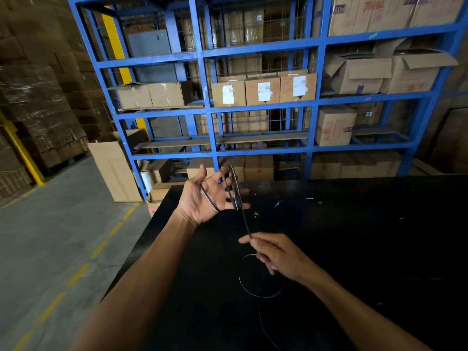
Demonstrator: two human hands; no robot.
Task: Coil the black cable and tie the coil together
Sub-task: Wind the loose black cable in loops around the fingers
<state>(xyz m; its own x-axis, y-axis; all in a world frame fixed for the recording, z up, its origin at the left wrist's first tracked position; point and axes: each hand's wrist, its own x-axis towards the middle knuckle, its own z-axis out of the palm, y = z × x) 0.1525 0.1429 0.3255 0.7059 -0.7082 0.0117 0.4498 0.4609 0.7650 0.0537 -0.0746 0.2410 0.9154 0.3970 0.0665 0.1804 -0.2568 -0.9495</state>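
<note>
Your left hand [210,196] is up over the far-left corner of the black table [354,236], palm open and facing you, fingers spread, thumb at 12 o'clock. The cable [244,219] is looped round that hand. One strand crosses the palm from the thumb base down toward 5 o'clock. A few more turns stand as a narrow loop over the fingers, at about 2 o'clock from the palm. The left fingers [243,192] are not clenched; the coil hangs on them, and the fingertips poke out to the right past the loops.

From the coil one strand drops toward 5 o'clock, straight and off the table, into your right hand [281,257]. Right thumb and forefinger pinch the cable at the tip, at the hand's 10 o'clock edge. The other right fingers curl loosely under the hand.

Below the right hand the slack lies on the table: a round loop at 6 o'clock from the pinch, then a thin tail curving on toward 6 o'clock and the near edge. It's hard to trace there, black on black.

Behind the table, at 12 o'clock, stands a blue rack [314,72] with boxes [263,91]. Grey floor [50,236] at 9 o'clock.
</note>
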